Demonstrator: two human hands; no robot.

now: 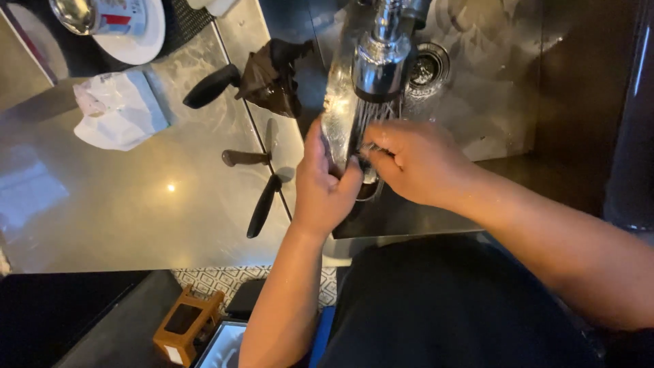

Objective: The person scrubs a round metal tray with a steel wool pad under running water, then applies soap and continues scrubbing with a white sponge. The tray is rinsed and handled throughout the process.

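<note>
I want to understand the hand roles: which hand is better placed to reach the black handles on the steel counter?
Left, probably. The left hand is nearest the black handles on the counter. The right hand is over the sink, under the faucet.

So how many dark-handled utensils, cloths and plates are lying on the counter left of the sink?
Dark-handled utensils: 3, at and
Cloths or wrappers: 2, a white crumpled one and a dark brown one
White plates: 1
Total: 6

kitchen; steel sink, faucet
</note>
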